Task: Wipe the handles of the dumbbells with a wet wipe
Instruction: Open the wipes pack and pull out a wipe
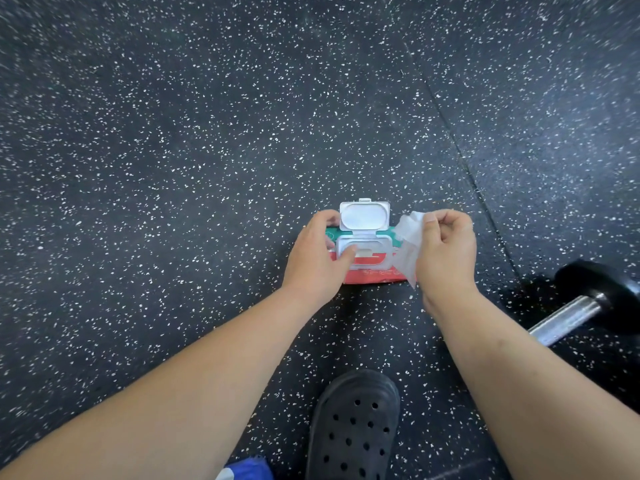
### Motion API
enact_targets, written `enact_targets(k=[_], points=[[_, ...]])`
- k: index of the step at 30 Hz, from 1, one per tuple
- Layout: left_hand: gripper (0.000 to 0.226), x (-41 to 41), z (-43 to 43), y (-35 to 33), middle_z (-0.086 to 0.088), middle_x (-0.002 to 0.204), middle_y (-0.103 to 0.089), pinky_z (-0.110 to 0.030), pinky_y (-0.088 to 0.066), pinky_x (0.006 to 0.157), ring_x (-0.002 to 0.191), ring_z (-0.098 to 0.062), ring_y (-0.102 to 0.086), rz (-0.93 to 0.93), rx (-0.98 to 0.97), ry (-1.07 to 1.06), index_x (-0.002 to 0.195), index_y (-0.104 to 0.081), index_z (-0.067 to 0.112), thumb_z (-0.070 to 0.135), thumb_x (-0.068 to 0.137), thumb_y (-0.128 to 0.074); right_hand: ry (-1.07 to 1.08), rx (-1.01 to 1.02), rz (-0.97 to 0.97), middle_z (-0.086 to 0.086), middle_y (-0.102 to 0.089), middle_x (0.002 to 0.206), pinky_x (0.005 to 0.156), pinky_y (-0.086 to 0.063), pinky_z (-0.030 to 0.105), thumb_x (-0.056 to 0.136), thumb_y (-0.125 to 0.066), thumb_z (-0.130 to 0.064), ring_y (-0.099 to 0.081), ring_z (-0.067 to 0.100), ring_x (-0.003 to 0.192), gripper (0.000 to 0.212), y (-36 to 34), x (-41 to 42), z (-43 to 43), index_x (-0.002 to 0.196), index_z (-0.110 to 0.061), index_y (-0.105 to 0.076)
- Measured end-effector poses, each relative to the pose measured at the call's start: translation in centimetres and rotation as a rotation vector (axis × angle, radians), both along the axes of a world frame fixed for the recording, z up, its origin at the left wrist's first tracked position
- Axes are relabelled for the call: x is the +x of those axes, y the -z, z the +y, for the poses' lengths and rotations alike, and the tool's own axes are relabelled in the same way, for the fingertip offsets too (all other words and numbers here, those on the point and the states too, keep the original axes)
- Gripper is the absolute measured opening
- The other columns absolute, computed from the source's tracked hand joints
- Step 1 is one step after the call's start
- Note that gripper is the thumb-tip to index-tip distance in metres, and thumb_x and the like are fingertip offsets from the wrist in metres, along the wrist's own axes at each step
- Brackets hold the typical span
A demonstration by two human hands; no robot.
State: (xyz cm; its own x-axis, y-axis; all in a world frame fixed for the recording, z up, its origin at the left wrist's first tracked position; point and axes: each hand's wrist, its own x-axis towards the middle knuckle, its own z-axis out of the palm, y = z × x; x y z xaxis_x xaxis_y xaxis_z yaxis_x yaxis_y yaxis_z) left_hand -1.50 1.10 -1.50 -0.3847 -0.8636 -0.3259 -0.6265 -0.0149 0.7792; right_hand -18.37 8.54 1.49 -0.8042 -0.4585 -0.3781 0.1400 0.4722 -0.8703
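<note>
- the wet wipe (408, 244) is just right of the frame's middle, pinched at its top between the thumb and curled fingers of the right hand (446, 251). it hangs white, thin and crumpled, and its lower edge reaches the right end of the pack (374, 277).
- the pack lies flat on the floor (173, 133) at the middle of the frame, red along its near edge and green at its far edge. its white lid (364, 216) is flipped up and away from the person, which leaves the oval opening bare.
- the left hand (317, 258) holds the pack's left end, thumb pressed on the rim of the opening and fingers curled over the far edge.
- the dumbbell (602, 289) lies at the right edge of the frame, well apart from the pack. its black head is partly cut off by the frame edge.
- its handle (564, 320), a bright metal bar, slants down-left until the right forearm hides it.
- open dark speckled floor fills the upper half and the left of the frame.
- a seam (460, 150) runs diagonally from the upper middle towards the dumbbell.
- a black perforated shoe (356, 424) sits at the bottom middle between the forearms, apart from the pack.
- a blue item (247, 471) is cut off at the bottom edge; i cannot tell what it is.
</note>
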Motion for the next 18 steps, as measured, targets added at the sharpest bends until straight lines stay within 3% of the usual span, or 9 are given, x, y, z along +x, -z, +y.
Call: enact_targets(k=[3, 8, 11, 13, 15, 18], points=[[0.037, -0.1, 0.2, -0.7, 0.023, 0.119, -0.066, -0.022, -0.049, 0.081, 0.091, -0.005, -0.065, 0.126, 0.063, -0.123, 0.127, -0.052, 0.036, 0.02, 0.098, -0.069, 0.02, 0.008, -0.119, -0.006, -0.069, 0.102, 0.078, -0.055, 0.037, 0.11, -0.052, -0.028, -0.064, 0.011, 0.085, 0.01, 0.0, 0.2, 0.3, 0.109, -0.028, -0.062], [0.008, 0.0, 0.5, -1.0, 0.016, 0.105, -0.071, -0.027, -0.055, 0.083, 0.094, -0.004, -0.068, 0.167, 0.06, -0.166, 0.111, -0.064, 0.034, 0.03, 0.106, -0.058, -0.104, 0.077, -0.172, -0.012, -0.075, 0.093, 0.08, -0.055, 0.031, 0.105, -0.057, -0.047, -0.067, 0.007, 0.083, 0.028, -0.2, 1.0, 0.9, 0.103, -0.027, -0.077], [0.006, 0.4, 0.8, -0.5, 0.012, 0.097, -0.073, -0.027, -0.057, 0.073, 0.083, -0.005, -0.069, 0.123, 0.05, -0.134, 0.102, -0.067, 0.034, 0.029, 0.103, -0.064, -0.208, 0.191, -0.072, -0.006, -0.068, 0.079, 0.054, -0.044, 0.012, 0.101, -0.066, -0.043, -0.058, 0.003, 0.063, 0.024, 0.1, 1.6, 1.4, 0.098, -0.022, -0.076], [0.013, 0.6, 1.0, 0.0, 0.011, 0.097, -0.07, -0.023, -0.055, 0.072, 0.08, -0.006, -0.066, 0.08, 0.025, -0.064, 0.102, -0.068, 0.032, 0.021, 0.097, -0.074, -0.287, 0.297, 0.0, -0.005, -0.06, 0.073, 0.043, -0.037, 0.012, 0.097, -0.072, -0.036, -0.053, 0.007, 0.06, 0.014, 0.3, 2.0, 1.7, 0.096, -0.023, -0.075], [0.018, 0.8, 1.0, 0.5, 0.013, 0.101, -0.064, -0.021, -0.051, 0.078, 0.087, -0.007, -0.062, 0.001, -0.064, 0.049, 0.104, -0.068, 0.027, 0.019, 0.093, -0.079, -0.357, 0.41, 0.055, -0.007, -0.063, 0.074, 0.053, -0.042, 0.023, 0.092, -0.075, -0.037, -0.057, 0.01, 0.065, 0.013, 0.8, 2.5, 1.8, 0.094, -0.024, -0.074], [0.023, 0.5, 0.6, 0.8, 0.017, 0.106, -0.059, -0.034, -0.053, 0.086, 0.096, -0.013, -0.058, -0.112, -0.168, 0.171, 0.107, -0.064, 0.027, 0.025, 0.091, -0.081, -0.416, 0.529, 0.101, -0.003, -0.07, 0.086, 0.063, -0.044, 0.032, 0.09, -0.075, -0.041, -0.064, 0.02, 0.077, 0.017, 1.8, 2.7, 1.7, 0.093, -0.025, -0.071]])
